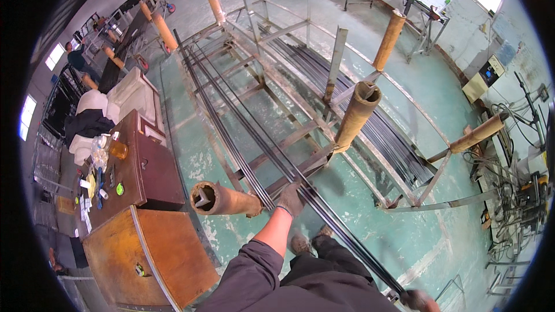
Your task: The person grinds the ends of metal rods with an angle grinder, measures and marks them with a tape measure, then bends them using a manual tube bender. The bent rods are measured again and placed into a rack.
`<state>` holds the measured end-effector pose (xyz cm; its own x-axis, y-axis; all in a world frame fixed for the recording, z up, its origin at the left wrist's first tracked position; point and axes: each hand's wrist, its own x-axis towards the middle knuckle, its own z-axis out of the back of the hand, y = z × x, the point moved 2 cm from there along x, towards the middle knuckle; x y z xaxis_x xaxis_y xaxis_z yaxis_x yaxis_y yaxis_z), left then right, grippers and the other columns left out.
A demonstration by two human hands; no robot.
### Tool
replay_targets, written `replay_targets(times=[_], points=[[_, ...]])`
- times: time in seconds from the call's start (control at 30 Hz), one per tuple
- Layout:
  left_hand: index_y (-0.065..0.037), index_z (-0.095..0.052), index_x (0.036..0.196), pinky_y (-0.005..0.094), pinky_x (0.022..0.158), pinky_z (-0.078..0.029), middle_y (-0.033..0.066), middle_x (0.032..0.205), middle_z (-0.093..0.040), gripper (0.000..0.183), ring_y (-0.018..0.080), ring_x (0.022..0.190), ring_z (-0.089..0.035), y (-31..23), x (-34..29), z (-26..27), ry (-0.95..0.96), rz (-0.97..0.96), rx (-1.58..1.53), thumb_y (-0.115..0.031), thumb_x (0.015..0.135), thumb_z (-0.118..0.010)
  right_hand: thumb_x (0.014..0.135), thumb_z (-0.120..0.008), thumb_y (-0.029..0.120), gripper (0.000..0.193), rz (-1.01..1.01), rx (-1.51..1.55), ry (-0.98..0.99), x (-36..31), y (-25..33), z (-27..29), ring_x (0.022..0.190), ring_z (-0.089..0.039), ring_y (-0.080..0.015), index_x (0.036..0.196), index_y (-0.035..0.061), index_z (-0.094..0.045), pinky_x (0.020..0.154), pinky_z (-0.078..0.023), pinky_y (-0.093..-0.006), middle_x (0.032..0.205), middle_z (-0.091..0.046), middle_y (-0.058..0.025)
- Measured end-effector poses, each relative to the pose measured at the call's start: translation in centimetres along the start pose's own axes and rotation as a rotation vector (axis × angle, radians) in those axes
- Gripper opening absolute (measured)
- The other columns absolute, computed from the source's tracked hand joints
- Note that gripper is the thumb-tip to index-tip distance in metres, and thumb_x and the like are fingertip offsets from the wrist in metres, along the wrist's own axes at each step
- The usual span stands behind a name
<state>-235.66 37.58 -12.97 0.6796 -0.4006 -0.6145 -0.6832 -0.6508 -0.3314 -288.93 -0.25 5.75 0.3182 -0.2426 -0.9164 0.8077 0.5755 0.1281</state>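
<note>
A bundle of long, thin dark metal bars (341, 225) slants from the rack toward my lower right. My left hand (291, 198), in a greyish work glove, is closed around the bundle just past the rack's near end. At the bundle's near end, low in the picture, my right hand (420, 300) grips the bars; it is somewhat blurred and its fingers are partly hidden. Further bars (231, 144) lie along the left side of the metal rack (289, 138), their near ends beside my left hand.
Cardboard-tube-covered posts (358, 115) rise from the rack; another tube (225, 199) stands near my left arm. More dark bars (370, 121) fill the rack's right side. A brown desk (127, 167) and pale sofa (124, 98) are at left. Cables and equipment (520, 196) line the right wall.
</note>
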Motion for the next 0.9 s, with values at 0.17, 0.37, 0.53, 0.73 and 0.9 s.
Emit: replay_targets(times=[0.17,0.37,0.53,0.73,0.9], points=[[-0.007,-0.064,0.118,0.0488,0.085,-0.06,0.0079,0.097,-0.069,0.024,0.0269,0.086,-0.068,3.3,-0.9,-4.1,-0.029,-0.02,-0.037,-0.029,0.122,-0.054,0.117,-0.049,0.044,0.05,-0.154,-0.465,-0.229,-9.4,-6.0,0.1,0.103,-0.08,-0.0431,0.117,0.0053,-0.082,0.086,-0.061,-0.0598,0.109,-0.081,-0.0283],[-0.006,-0.059,0.11,0.0448,0.081,-0.058,0.0048,0.09,-0.057,0.023,0.0231,0.081,-0.061,11.4,-7.9,-12.4,0.044,-0.02,-0.017,-0.026,0.122,-0.055,0.091,-0.073,0.022,0.016,0.188,-0.22,-1.284,-1.6,2.9,-3.1,0.089,-0.075,-0.0358,0.101,0.0104,-0.078,0.084,-0.059,-0.05,0.086,-0.075,-0.0168],[0.004,-0.063,0.117,0.0504,0.103,-0.06,0.013,0.103,-0.069,0.031,0.0272,0.096,-0.069,21.0,-13.1,-21.6,0.334,0.152,0.053,-0.026,0.122,-0.055,0.085,-0.077,0.015,0.015,0.148,-0.103,-1.167,0.4,-11.2,3.2,0.085,-0.076,-0.0397,0.1,0.0145,-0.078,0.076,-0.059,-0.0546,0.088,-0.077,-0.0145],[-0.006,-0.073,0.134,0.0413,0.102,-0.057,0.007,0.108,-0.072,0.037,0.0189,0.099,-0.069,18.3,-18.0,-42.6,0.574,-0.656,0.715,-0.037,0.122,-0.056,0.087,-0.071,0.009,0.019,0.037,0.081,-1.249,1.8,-42.8,12.9,0.091,-0.076,-0.044,0.101,0.0156,-0.082,0.083,-0.061,-0.055,0.091,-0.079,-0.0186],[0.0,-0.064,0.131,0.0342,0.11,-0.05,0.0047,0.109,-0.062,0.018,0.0161,0.105,-0.06,27.2,-25.4,-59.8,1.234,-0.191,0.286,-0.013,0.118,-0.063,0.09,-0.076,0.005,0.059,-0.693,0.471,-1.658,1.6,-62.3,16.1,0.128,-0.067,-0.0484,0.147,0.0054,-0.063,0.111,-0.054,-0.0528,0.139,-0.071,-0.0275]])
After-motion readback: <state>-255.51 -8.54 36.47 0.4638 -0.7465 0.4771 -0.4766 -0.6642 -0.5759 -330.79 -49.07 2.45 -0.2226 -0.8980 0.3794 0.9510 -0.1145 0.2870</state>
